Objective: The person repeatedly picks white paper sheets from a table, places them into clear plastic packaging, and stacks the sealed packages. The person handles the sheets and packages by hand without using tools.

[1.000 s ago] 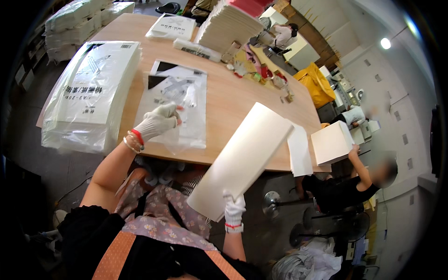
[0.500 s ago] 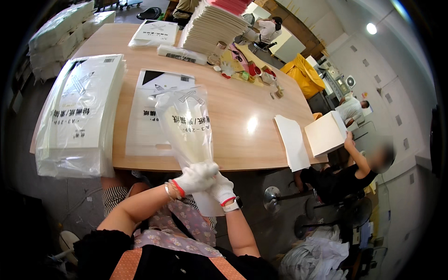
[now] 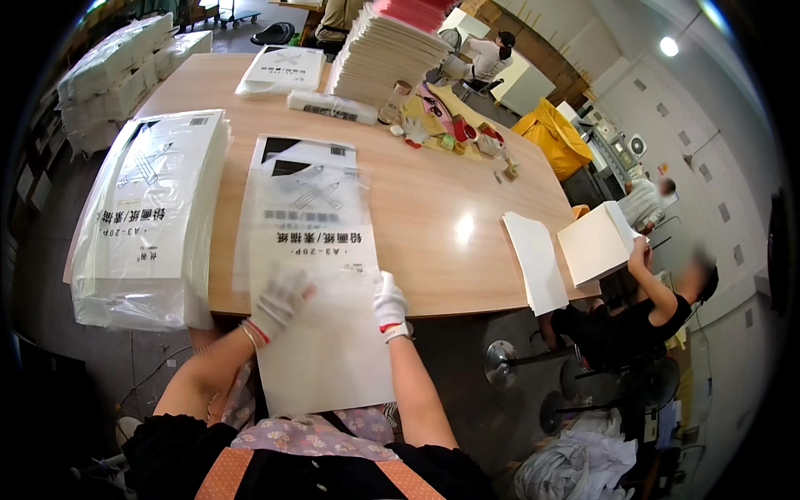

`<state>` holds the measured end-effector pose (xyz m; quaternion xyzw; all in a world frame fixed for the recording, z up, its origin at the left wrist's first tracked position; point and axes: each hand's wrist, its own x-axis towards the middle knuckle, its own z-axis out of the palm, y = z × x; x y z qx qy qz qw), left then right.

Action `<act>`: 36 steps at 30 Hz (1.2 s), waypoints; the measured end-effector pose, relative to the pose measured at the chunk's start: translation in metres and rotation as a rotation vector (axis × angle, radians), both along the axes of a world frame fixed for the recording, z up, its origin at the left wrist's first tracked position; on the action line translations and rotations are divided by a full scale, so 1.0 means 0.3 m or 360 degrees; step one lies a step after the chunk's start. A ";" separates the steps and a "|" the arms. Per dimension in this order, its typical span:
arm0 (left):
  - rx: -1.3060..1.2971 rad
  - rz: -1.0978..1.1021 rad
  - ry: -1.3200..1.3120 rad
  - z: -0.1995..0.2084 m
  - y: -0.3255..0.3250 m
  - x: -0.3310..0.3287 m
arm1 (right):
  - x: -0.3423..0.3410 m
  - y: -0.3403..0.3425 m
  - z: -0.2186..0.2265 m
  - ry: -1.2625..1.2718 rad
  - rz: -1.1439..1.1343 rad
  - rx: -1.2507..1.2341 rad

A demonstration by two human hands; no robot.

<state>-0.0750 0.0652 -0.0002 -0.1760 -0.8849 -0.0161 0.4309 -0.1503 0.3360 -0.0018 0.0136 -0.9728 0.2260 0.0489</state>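
In front of me a long translucent plastic bag [image 3: 329, 362] with printed pencils and lettering lies flattened, its upper part over the table and its lower part reaching past the near edge to my lap. My right hand [image 3: 389, 304], in a white knit glove, pinches the bag's right edge. My left hand [image 3: 283, 302], gloved likewise, is at the bag's left side, smeared by motion, so its fingers are unclear. Beneath the bag's far end lies another printed bag [image 3: 279, 150] with a black corner. Left of it sits a thick stack of filled printed bags [image 3: 154, 200].
The wooden table [image 3: 433, 183] also carries a tall paper stack [image 3: 387, 54], a plastic-wrapped roll [image 3: 333, 107], scissors [image 3: 432, 104] and tape rolls [image 3: 463, 129]. White sheets [image 3: 533, 262] lie at the right, where a seated co-worker [image 3: 658, 308] holds a paper block [image 3: 596, 242].
The bag, bunched and twisted between both hands before, is now spread flat. My hands have moved apart, the left one leftward and the right one slightly up.
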 end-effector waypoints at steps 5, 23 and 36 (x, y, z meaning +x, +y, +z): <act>0.1538 0.0200 -0.0843 -0.029 -0.111 -0.031 | 0.018 0.040 0.068 -0.0205 -0.0064 0.0043; 0.2115 -0.0207 -0.2248 -0.042 -0.142 0.947 | 1.005 0.136 0.032 -0.0453 0.0906 -0.0796; 0.1902 -0.0469 -0.1074 0.162 0.000 0.632 | 0.674 0.448 -0.130 -0.0256 0.0270 -0.1300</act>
